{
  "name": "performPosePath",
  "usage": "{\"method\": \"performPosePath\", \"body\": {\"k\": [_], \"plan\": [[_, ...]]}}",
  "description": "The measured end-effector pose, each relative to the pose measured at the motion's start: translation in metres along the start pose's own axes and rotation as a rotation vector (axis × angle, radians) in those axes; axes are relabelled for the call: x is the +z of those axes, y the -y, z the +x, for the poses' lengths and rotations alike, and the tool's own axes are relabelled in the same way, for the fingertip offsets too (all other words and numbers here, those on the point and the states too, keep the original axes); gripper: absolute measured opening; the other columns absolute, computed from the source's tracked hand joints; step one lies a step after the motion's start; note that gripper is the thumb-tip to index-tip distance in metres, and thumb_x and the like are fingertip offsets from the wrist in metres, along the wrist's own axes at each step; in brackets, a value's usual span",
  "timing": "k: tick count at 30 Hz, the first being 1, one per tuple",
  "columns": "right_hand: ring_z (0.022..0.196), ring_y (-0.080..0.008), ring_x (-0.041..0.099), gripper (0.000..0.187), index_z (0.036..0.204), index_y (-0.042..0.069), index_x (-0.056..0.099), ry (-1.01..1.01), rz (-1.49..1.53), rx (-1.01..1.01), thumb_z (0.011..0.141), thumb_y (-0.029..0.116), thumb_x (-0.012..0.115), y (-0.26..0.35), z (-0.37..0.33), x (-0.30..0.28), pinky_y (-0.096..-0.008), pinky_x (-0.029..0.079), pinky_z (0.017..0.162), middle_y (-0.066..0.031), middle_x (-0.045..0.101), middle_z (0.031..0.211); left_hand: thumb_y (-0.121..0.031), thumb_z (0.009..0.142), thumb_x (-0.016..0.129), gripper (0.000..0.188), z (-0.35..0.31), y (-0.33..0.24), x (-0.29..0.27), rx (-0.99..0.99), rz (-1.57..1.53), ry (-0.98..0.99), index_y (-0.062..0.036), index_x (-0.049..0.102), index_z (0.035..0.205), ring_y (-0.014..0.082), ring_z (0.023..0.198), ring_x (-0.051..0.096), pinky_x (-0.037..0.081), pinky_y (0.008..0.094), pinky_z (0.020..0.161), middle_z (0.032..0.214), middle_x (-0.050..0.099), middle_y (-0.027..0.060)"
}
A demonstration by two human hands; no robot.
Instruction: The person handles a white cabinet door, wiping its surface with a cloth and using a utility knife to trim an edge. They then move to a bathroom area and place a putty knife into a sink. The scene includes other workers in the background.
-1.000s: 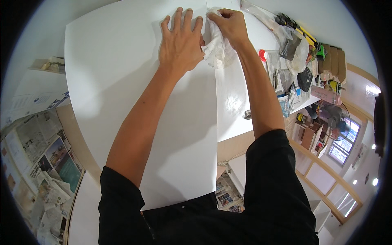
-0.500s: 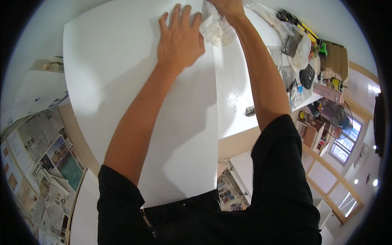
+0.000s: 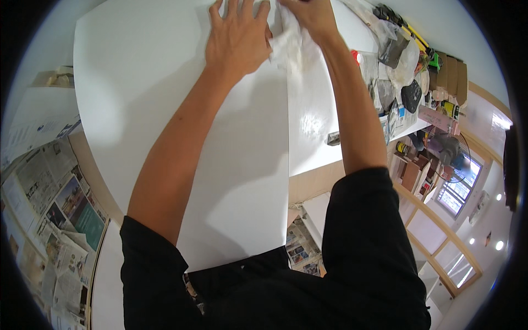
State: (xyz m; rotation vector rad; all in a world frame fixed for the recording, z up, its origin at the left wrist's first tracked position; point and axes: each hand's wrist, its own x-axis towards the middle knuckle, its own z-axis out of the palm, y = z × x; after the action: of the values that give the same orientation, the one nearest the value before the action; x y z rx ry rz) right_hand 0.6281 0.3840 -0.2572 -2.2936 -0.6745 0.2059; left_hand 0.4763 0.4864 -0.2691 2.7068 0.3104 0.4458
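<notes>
A large white board [image 3: 165, 99] lies flat in front of me, and beside it on the right sits a second white panel [image 3: 319, 126], with a straight seam between them. My left hand [image 3: 239, 38] rests flat on the board near its far edge, fingers spread. My right hand [image 3: 311, 16] grips a crumpled whitish cloth [image 3: 289, 47] and presses it down at the seam, right next to my left hand. Both arms stretch forward out of black sleeves.
Newspapers [image 3: 49, 220] cover the floor at the left and below the board. A cluttered worktop [image 3: 407, 71] at the right holds bags, boxes and tools. A small dark object [image 3: 333, 138] lies on the right panel. A window [image 3: 456, 187] shows at far right.
My right hand with the cloth has slid farther away along the seam toward the far edge. My left hand has also moved a little forward on the board.
</notes>
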Motion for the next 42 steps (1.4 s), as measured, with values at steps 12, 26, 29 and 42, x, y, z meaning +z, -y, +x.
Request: {"method": "performPosePath", "body": {"k": [12, 26, 29, 42], "plan": [[0.067, -0.0088, 0.059, 0.027, 0.091, -0.004, 0.074, 0.127, 0.185, 0.371, 0.08, 0.021, 0.077, 0.011, -0.164, -0.019, -0.0282, 0.05, 0.064, -0.0061, 0.07, 0.073, -0.017, 0.09, 0.052, 0.047, -0.004, 0.007, 0.004, 0.01, 0.077, -0.076, 0.002, 0.052, 0.133, 0.0371, 0.137, 0.037, 0.026, 0.0558, 0.113, 0.141, 0.045, 0.0241], [0.066, -0.0093, 0.06, 0.028, 0.093, -0.006, 0.073, 0.133, 0.234, 0.471, 0.08, 0.018, 0.078, 0.016, -0.199, -0.026, -0.0259, 0.049, 0.062, -0.0076, 0.069, 0.074, -0.017, 0.091, 0.051, 0.045, -0.006, 0.004, 0.008, 0.006, 0.089, -0.094, 0.0017, 0.053, 0.132, 0.0361, 0.137, 0.038, 0.026, 0.0549, 0.114, 0.141, 0.046, 0.0234], [0.064, -0.0087, 0.057, 0.029, 0.088, -0.007, 0.072, 0.076, 0.35, 0.379, 0.081, 0.021, 0.076, 0.009, -0.148, -0.016, -0.0269, 0.048, 0.06, -0.0056, 0.067, 0.069, -0.017, 0.091, 0.051, 0.045, -0.004, 0.0, 0.006, 0.005, 0.07, -0.081, 0.0016, 0.053, 0.132, 0.036, 0.137, 0.038, 0.025, 0.0547, 0.115, 0.141, 0.046, 0.0233], [0.064, -0.0075, 0.055, 0.032, 0.093, -0.008, 0.071, 0.09, 0.195, 0.389, 0.083, 0.022, 0.075, 0.02, -0.204, -0.023, -0.0247, 0.047, 0.06, -0.0071, 0.068, 0.072, -0.017, 0.092, 0.051, 0.044, -0.005, 0.005, 0.01, -0.001, 0.156, -0.083, 0.0009, 0.054, 0.133, 0.0344, 0.138, 0.037, 0.025, 0.0538, 0.115, 0.142, 0.045, 0.0215]]}}
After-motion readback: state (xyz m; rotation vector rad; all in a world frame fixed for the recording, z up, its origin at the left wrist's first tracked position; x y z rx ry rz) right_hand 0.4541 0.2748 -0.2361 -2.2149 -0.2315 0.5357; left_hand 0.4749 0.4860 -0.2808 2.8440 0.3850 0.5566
